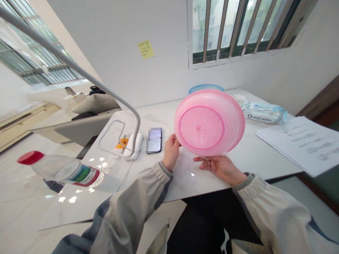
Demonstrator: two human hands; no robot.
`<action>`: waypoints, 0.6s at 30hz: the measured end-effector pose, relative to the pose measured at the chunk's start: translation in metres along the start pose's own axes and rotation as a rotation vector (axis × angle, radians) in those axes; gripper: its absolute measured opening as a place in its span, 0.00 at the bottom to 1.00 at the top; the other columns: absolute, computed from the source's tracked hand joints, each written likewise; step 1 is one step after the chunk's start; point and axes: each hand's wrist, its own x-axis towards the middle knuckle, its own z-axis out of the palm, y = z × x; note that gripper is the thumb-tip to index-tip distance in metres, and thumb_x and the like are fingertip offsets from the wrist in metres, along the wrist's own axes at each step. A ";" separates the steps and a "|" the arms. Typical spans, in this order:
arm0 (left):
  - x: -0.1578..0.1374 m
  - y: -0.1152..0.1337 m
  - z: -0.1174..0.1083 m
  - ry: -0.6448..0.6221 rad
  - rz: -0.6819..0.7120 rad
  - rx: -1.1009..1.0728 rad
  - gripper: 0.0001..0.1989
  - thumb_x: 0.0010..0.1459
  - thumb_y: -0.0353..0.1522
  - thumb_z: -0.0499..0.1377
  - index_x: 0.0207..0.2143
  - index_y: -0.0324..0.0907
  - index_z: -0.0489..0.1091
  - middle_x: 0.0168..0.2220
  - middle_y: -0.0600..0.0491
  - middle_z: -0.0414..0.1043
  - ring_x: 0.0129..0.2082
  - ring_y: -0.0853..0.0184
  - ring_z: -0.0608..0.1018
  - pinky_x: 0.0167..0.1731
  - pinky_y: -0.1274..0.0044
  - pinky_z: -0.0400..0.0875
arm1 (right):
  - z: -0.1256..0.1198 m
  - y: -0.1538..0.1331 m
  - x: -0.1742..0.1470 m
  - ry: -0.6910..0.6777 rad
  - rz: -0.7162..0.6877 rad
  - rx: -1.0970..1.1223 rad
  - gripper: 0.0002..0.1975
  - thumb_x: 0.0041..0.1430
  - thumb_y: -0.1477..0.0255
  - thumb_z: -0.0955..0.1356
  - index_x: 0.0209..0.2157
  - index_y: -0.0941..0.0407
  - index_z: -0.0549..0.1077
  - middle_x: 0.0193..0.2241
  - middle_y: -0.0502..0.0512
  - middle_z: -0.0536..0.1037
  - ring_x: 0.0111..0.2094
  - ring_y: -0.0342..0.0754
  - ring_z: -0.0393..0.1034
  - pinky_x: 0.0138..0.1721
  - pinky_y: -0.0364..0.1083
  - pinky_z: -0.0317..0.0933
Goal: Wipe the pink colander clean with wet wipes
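A round pink plastic mesh basket [201, 127] is tilted up above the table, its flat perforated base turned toward me. My left hand [172, 151] pinches its lower left rim between thumb and fingers. Under the lower right edge, my right hand [221, 168] supports the basket, its fingers reaching left beneath the rim; the thumb is mostly hidden. Behind the basket, the rim of a blue round container [206, 88] shows, the rest of it covered. A phone [154, 140] with a lit screen lies to the left of my left hand.
A clear bottle with a red cap [83, 173] stands on the left of the white table [182, 183]. Near it are a grey curved lamp arm [136, 123] and its white base [133, 146]. A wipes pack [265, 112] and stacked papers [304, 141] lie right.
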 end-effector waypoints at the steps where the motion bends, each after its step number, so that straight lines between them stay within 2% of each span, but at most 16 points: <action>1: 0.000 0.001 -0.001 0.023 0.026 0.016 0.13 0.63 0.37 0.66 0.47 0.40 0.78 0.38 0.51 0.83 0.36 0.67 0.80 0.41 0.73 0.75 | 0.001 0.000 0.000 -0.001 0.004 -0.001 0.13 0.61 0.69 0.75 0.44 0.62 0.86 0.47 0.69 0.88 0.34 0.48 0.82 0.48 0.51 0.78; 5: 0.002 0.007 -0.003 0.119 0.111 0.099 0.11 0.67 0.37 0.63 0.45 0.41 0.78 0.39 0.50 0.82 0.36 0.67 0.77 0.39 0.75 0.72 | 0.003 0.000 -0.001 -0.004 0.018 0.003 0.13 0.60 0.69 0.75 0.42 0.62 0.86 0.45 0.69 0.89 0.33 0.49 0.83 0.45 0.50 0.77; 10: 0.007 0.008 -0.008 0.212 0.141 0.172 0.12 0.69 0.40 0.62 0.44 0.41 0.79 0.35 0.52 0.79 0.35 0.66 0.74 0.37 0.75 0.68 | 0.002 0.001 -0.002 -0.039 0.082 -0.002 0.14 0.62 0.69 0.73 0.45 0.63 0.85 0.45 0.70 0.88 0.33 0.50 0.84 0.46 0.50 0.77; 18: 0.013 0.004 -0.014 0.258 0.151 0.180 0.15 0.70 0.43 0.60 0.41 0.42 0.80 0.35 0.53 0.78 0.35 0.65 0.74 0.38 0.75 0.68 | 0.003 -0.004 -0.008 -0.094 0.135 -0.035 0.13 0.60 0.69 0.74 0.44 0.62 0.85 0.42 0.69 0.89 0.32 0.51 0.85 0.44 0.49 0.77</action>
